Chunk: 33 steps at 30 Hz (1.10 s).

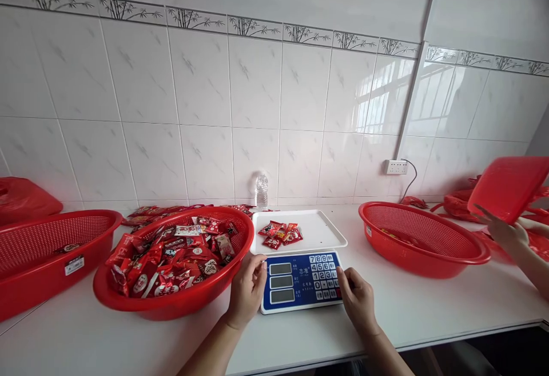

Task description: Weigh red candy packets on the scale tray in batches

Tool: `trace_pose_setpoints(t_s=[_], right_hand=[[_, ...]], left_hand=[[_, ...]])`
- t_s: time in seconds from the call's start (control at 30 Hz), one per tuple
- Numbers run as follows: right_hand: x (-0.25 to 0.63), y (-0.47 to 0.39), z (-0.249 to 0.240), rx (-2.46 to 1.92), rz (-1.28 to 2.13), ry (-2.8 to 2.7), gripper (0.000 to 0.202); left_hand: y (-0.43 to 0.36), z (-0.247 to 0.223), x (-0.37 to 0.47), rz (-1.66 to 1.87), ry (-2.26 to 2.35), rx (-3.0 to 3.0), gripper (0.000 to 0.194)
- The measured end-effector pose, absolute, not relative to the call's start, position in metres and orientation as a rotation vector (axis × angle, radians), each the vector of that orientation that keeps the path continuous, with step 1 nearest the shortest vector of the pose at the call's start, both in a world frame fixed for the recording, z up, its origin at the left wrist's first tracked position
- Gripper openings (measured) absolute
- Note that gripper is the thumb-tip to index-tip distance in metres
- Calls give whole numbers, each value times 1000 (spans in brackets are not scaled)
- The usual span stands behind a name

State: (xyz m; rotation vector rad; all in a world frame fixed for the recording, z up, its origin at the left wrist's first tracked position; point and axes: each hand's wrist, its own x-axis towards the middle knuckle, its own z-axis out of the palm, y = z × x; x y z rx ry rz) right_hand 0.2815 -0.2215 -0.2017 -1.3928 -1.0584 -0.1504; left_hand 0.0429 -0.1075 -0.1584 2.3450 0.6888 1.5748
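Observation:
A digital weighing scale with a blue panel lies between my hands. My left hand is closed at its left edge, thumb against the curled fingers; whatever may be inside is hidden. At the right edge, my right hand is also closed, its thumb close to the keypad and its fingers curled beyond the panel. I cannot make out anything in it. Several small red snack packets lie on the white tray of the scale. Just left of my left hand, a red plastic basket is heaped with similar packets.
Another red basket stands far left, and one more at the right holds some packets. A plastic bottle stands by the tiled wall. At far right, another person's hand touches a tilted red basin. A socket is on the wall.

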Motion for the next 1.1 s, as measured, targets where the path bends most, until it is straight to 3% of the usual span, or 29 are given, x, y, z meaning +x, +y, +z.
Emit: trace_pose_setpoints(t_s=[0.2,0.47,0.63,0.73,1.1], right_hand=[[274,-221,-184,-1359,-208,-1176,45],[254,-157,-99,-1466,-88,-1619,38],[238,-102,-86,-1680,89,-1924,72],[234,-80,-88,-1784,185,-2018,81],[227,-72,-91,-1844,8,-1961,56]], left_hand=[[-112,-157,42,1538,707,2351,15],[-117,-154,43,1566,687,2349,14],[-117,-153,44,1564,689,2334,14],[-118,-153,45,1558,690,2315,15],[-122,-151,46,1484,699,2223,17]])
